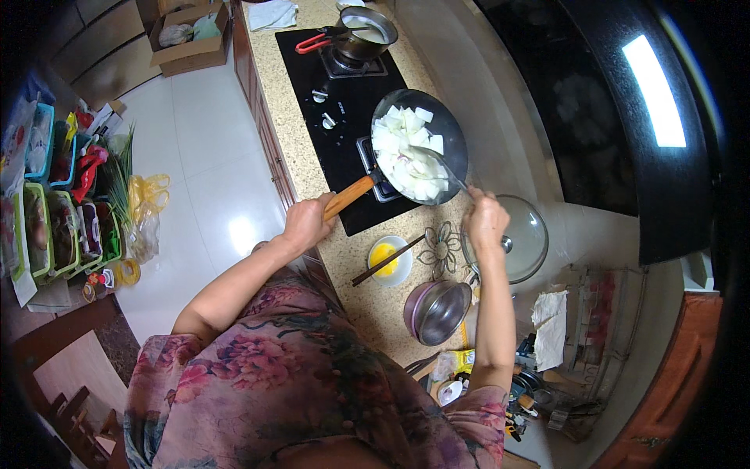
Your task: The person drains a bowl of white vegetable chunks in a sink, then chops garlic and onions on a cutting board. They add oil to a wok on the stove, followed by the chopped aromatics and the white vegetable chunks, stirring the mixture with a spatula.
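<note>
My left hand (309, 223) grips the wooden handle (350, 196) of a dark wok (454, 132), which is over the near burner of a black gas hob (334, 158). In my right hand (486, 221) is a metal spatula (456, 177), its blade among pale, flat-cut vegetable pieces (408, 132) in the wok. Below the wok, a white bowl (400, 271) holds beaten egg, with dark chopsticks (375, 271) laid across its rim. Beside it lies a flower-shaped metal trivet (442, 247). A glass lid (530, 234) stands behind my right wrist.
A small pot (384, 36) with whitish contents and red-handled tongs (313, 44) are at the far burner. Metal bowls (439, 313) stand on the speckled counter (363, 316) near my body. A folded cloth (272, 14) lies at the far end. Baskets of produce (50, 231) line the left side.
</note>
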A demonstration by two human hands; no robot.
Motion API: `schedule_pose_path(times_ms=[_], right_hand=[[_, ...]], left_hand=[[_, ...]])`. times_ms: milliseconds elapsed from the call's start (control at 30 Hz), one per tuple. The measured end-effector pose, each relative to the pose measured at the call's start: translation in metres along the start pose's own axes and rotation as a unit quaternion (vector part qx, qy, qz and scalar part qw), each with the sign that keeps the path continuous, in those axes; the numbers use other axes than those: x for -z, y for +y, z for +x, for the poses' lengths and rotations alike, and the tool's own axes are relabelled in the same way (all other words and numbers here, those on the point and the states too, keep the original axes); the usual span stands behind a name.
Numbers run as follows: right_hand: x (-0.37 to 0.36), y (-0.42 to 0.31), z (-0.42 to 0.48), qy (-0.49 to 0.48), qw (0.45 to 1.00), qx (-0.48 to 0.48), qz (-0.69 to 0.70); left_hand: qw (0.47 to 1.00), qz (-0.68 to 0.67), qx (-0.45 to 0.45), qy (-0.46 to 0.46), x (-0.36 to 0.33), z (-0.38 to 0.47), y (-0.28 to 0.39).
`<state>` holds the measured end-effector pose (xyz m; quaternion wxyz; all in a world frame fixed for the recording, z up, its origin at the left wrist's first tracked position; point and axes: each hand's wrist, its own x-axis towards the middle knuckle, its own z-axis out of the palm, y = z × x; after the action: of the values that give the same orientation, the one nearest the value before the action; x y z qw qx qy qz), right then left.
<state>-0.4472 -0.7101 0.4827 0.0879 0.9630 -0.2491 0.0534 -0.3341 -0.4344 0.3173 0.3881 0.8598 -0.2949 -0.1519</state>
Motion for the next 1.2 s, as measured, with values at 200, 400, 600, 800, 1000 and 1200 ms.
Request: schedule_pose_path(times_ms=[200, 400, 600, 800, 1000, 1200], right_hand=[[0.056, 0.031, 0.034, -0.012, 0.995, -0.064, -0.069], [0.024, 0.108, 0.116, -0.27, 0.925, -0.256, 0.08], [-0.123, 0.163, 0.074, -0.305, 0.69, -0.253, 0.606], [-0.131, 0.093, 0.052, -0.11, 0.843, -0.14, 0.508], [-0.016, 0.06, 0.031, 0.038, 0.988, 0.137, 0.064], [0.033, 0.095, 0.048, -0.068, 0.993, 0.054, 0.08]], left_hand=[[1.0, 0.005, -0.004, -0.021, 0.006, 0.003, 0.002], [1.0, 0.01, -0.011, -0.024, 0.013, 0.008, 0.0], [0.999, 0.04, -0.036, -0.005, 0.018, 0.007, 0.0], [0.997, 0.062, -0.03, -0.034, 0.021, 0.008, 0.0], [0.998, 0.048, -0.037, -0.02, 0.022, 0.009, 0.002], [0.998, 0.03, -0.045, -0.012, 0.012, 0.011, -0.007]])
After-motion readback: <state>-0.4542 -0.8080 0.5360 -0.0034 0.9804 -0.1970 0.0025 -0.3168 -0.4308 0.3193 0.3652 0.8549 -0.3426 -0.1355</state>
